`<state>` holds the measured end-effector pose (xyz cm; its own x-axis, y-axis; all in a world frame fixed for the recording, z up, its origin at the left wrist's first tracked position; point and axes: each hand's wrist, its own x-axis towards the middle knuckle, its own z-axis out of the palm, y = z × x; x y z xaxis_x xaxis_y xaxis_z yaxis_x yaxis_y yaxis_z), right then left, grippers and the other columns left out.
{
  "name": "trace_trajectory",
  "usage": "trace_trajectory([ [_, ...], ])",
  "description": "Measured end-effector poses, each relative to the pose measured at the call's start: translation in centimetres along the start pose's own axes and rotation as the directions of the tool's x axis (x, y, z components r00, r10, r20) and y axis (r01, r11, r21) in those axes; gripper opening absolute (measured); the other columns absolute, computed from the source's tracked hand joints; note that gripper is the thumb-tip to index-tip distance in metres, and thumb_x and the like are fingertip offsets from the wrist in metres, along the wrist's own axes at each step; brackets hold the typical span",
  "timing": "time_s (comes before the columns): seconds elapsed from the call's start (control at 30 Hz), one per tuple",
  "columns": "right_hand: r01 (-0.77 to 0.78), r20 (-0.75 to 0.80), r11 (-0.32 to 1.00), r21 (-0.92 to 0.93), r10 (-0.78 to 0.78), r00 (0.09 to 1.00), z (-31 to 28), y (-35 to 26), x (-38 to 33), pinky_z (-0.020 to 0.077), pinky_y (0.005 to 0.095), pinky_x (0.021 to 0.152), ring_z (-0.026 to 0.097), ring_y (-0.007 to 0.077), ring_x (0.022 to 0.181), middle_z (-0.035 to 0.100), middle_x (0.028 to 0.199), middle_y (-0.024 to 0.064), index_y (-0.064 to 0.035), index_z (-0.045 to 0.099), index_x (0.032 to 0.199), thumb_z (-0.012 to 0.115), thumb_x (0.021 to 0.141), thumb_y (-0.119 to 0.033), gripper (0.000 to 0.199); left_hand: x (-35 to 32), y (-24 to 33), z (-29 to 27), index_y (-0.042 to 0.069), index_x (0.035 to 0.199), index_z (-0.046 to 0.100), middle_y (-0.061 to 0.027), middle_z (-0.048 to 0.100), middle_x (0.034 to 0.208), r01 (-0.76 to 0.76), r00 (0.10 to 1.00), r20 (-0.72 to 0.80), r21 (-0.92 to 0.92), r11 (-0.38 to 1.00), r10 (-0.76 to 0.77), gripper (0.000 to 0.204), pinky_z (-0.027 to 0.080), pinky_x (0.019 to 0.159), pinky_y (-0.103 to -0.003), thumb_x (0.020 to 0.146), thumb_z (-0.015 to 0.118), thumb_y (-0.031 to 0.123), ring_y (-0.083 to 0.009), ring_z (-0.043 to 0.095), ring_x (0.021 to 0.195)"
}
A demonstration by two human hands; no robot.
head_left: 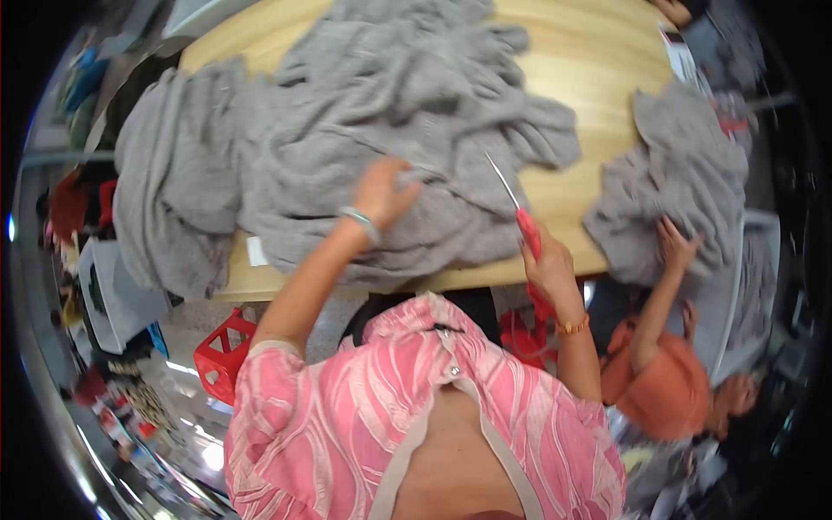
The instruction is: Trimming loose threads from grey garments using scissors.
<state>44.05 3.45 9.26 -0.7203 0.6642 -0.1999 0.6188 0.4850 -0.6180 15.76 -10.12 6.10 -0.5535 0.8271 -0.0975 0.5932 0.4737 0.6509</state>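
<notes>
A large heap of grey plush fabric (373, 113) is spread in folds over the wooden table in front of me. My left hand (387, 198), with a pale band at its wrist, rests over the heap. Its fingers are bent, slightly blurred, and thumb and fingers look apart. At the table's near edge, right of the heap, my right hand (551, 267) is closed around a red-handled pointed tool (528, 232). Its slim metal tip points up and left, over the fabric's right edge. The rest of the handle is hidden in my fist.
The wooden table (598, 52) shows bare wood to the right. A co-worker in orange (663, 381) has a hand on another grey piece (676, 173) at the right edge. A red stool (224, 355) stands below left, near a pale bin (126, 299).
</notes>
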Motion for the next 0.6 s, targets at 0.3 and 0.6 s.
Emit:
trace_trajectory([
  [0.3, -0.011, 0.134, 0.989, -0.147, 0.031, 0.991, 2.1, -3.2, -0.2, 0.0470, 0.0467, 0.078, 0.059, 0.0423, 0.093, 0.063, 0.099, 0.0222, -0.0151, 0.051, 0.128, 0.057, 0.084, -0.009, 0.045, 0.5, -0.4, 9.7, 0.007, 0.116, 0.054, -0.0184, 0.055, 0.111, 0.031, 0.991, 0.123, 0.125, 0.992, -0.046, 0.051, 0.048, 0.081, -0.044, 0.072, 0.072, 0.026, -0.0371, 0.058, 0.098],
  [0.6, 0.004, 0.152, 0.996, -0.090, 0.010, 0.988, 4.7, -2.0, 2.6, 0.0463, 0.0496, 0.072, 0.060, 0.0442, 0.085, 0.063, 0.090, 0.0249, -0.0084, 0.053, 0.122, 0.059, 0.082, -0.012, 0.040, -1.5, -2.7, 8.2, 0.007, 0.078, 0.069, -0.0158, 0.067, 0.078, -0.130, 0.895, 0.389, -0.236, 0.963, 0.216, 0.016, 0.050, 0.066, -0.041, 0.067, 0.062, 0.017, -0.0336, 0.064, 0.072],
])
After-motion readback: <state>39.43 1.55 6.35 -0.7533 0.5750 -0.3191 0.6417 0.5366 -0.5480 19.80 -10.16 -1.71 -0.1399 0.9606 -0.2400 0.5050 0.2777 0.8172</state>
